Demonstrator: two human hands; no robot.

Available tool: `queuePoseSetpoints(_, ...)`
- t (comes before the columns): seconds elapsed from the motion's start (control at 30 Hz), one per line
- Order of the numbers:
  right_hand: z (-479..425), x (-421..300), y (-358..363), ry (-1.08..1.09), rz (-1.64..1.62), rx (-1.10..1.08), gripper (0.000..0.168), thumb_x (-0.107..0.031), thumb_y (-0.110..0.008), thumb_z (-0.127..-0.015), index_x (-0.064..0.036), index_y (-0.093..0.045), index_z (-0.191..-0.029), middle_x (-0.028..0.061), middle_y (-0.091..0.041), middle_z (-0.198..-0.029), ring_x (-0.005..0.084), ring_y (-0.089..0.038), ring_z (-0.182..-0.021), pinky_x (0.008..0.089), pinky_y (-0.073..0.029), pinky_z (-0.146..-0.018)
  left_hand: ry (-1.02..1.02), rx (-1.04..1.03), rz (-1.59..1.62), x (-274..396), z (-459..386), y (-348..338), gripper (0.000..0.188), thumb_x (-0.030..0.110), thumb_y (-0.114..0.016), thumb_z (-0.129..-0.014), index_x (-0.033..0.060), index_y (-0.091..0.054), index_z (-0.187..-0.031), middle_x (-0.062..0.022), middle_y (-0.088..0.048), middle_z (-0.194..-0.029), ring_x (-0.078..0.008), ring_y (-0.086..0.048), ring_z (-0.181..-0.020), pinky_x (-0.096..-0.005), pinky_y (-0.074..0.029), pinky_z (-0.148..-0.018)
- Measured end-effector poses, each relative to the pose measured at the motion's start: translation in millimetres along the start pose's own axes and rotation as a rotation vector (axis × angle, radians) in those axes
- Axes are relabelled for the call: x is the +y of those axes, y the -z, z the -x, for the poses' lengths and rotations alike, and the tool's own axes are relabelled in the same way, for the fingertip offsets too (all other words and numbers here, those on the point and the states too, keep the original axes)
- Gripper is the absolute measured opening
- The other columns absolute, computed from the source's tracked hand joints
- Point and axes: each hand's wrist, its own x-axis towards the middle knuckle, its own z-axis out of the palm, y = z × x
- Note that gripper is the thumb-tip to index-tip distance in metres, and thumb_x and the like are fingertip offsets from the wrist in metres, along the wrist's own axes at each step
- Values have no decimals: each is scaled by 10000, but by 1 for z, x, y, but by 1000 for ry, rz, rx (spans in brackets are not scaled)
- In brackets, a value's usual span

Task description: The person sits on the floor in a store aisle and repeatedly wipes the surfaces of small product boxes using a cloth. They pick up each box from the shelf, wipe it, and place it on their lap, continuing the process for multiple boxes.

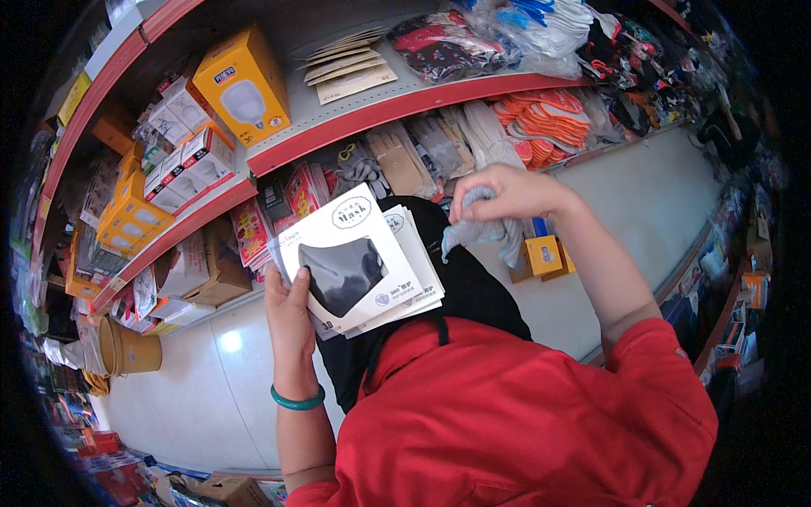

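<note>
My left hand [289, 304] grips a small stack of flat white mask packets [394, 279] by their left side, thumb on top. The uppermost packet has a cut-out window that shows black material, and it bears writing. Two or so packets fan out beneath it to the right. In my right hand [500, 193] a crumpled grey-blue cloth [485, 231] is pinched, its loose end hanging down to the right of the packets. Both hands are in front of my body, apart from each other.
A shelf with a red edge [405, 123] runs ahead, bearing cream envelopes [348, 76], an orange bulb box [241, 89] and bagged gloves [453, 47]. Orange-and-white gloves [542, 123] lie on the lower shelf. Small orange boxes [542, 255] and a yellow bucket [130, 348] stand on the floor.
</note>
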Motion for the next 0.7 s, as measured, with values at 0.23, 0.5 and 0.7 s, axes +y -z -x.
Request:
queuePoseSetpoints(0.23,6,18,-34,-2,220,-55,346,-257,-646,-852,-32,-637,-1114,97,-665,-1044,205,-616,-979,319,-458,-888,-17,73,-303,-29,0,-7,467,21,-540,-917,-32,-341,-1336,-165,-567,-1187,-192,-557,-1062,-296,-440,-915)
queuePoseSetpoints(0.5,-4,37,-76,-150,359,71,761,-534,-608,-824,90,-509,-1248,307,-567,-1183,399,-567,-1102,405,-440,-953,-124,158,-656,-24,8,-26,572,27,-639,-849,-60,-356,-1339,-139,-615,-922,-196,-592,-861,-286,-472,-760)
queuePoseSetpoints(0.7,-8,45,-88,-141,300,67,740,-540,-589,-833,41,-500,-1283,300,-593,-1137,413,-588,-1055,413,-440,-945,-235,173,-945,-36,12,-17,550,135,-666,-852,-58,-417,-1303,-164,-538,-1032,-252,-526,-948,-334,-432,-845)
